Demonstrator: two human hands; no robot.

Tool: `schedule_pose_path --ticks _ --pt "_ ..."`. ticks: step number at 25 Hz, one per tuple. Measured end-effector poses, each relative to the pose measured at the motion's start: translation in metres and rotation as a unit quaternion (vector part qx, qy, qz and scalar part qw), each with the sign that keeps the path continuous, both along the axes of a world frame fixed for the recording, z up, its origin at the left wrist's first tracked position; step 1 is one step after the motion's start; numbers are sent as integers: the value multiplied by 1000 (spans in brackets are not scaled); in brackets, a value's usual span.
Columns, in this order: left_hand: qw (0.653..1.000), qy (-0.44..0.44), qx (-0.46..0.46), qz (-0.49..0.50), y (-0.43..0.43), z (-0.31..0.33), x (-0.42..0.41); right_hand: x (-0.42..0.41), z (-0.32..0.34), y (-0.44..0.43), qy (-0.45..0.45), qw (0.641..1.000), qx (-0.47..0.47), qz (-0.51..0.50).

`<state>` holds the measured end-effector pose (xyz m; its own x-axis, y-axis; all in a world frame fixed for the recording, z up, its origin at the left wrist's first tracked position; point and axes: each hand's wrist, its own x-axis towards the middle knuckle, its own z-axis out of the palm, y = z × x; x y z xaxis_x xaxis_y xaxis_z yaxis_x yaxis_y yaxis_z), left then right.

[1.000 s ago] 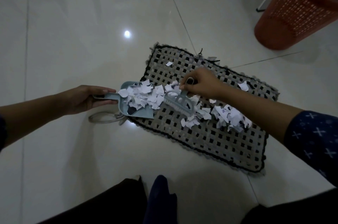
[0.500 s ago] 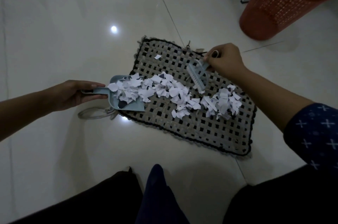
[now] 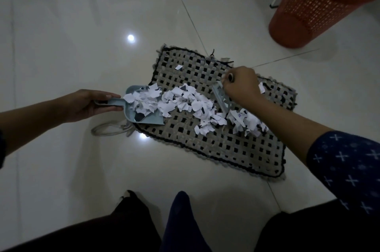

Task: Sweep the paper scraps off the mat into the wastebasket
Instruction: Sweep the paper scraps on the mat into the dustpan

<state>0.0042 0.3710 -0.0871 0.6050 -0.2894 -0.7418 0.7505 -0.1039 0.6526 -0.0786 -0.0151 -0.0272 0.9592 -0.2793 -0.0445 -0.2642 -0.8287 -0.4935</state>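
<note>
We are bringing the brush (image 3: 222, 99) back down into the scraps (image 3: 197, 105) after lifting it clear a moment ago, so another stroke toward the dustpan (image 3: 141, 116) is starting. Our right hand (image 3: 241, 85) is fisted around the brush; our left hand (image 3: 92, 103) is clasping the dustpan handle at the mat (image 3: 236, 149) edge. Most scraps are lying on the mat, some in the pan; the wastebasket (image 3: 316, 5) is standing well apart.

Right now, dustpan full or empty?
Partly full: white scraps heaped in the dustpan, held by the left hand; many remain on the mat.
</note>
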Motion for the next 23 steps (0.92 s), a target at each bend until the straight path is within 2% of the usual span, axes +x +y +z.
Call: schedule_pose_path --ticks 4,11,16,20,23 --pt "1000 4 -4 12 -1 -7 -4 -6 -14 42 -25 1000 -10 7" --pt "1000 4 -16 21 -4 -5 -2 16 -19 74 -51 995 72 -39" --pt "1000 -9 -1 -13 -5 4 13 32 -16 78 -52 991 111 -50" --pt "999 -34 -3 -10 -8 8 22 45 -10 56 -90 991 86 -49" --pt "1000 -21 -8 -11 -14 4 19 54 -12 40 -78 995 49 -39"
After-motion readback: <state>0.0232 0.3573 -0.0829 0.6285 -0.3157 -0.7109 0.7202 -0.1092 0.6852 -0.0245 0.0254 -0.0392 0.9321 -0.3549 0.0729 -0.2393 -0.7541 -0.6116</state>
